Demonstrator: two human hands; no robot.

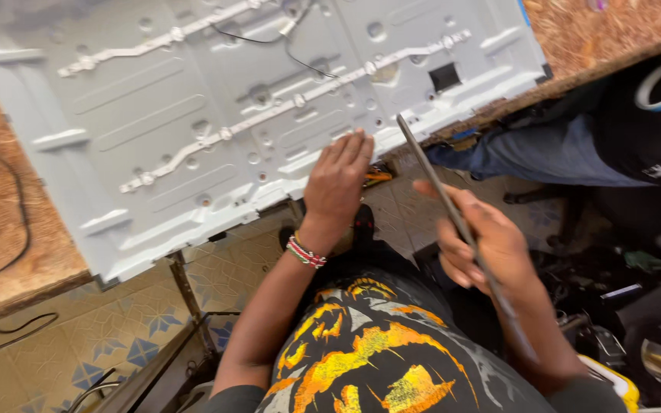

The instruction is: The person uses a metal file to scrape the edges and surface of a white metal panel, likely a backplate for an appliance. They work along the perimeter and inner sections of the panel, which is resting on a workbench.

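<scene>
The left hand (336,183) lies flat on the big white panel (193,115) on the bench (606,30), fingers apart, holding nothing, while the right hand (483,245) is closed around a long thin strip (441,191).

Big white metal panel (193,115), w/ thin light strips running diagonally, lying flat on counter, near edge overhanging. Long thin grey strip (453,214), held tilted, upper tip just beside panel's edge.

floor (109,336): patterned tan tiles, blue stars | table (1,222): speckled brown top | light: even
</scene>
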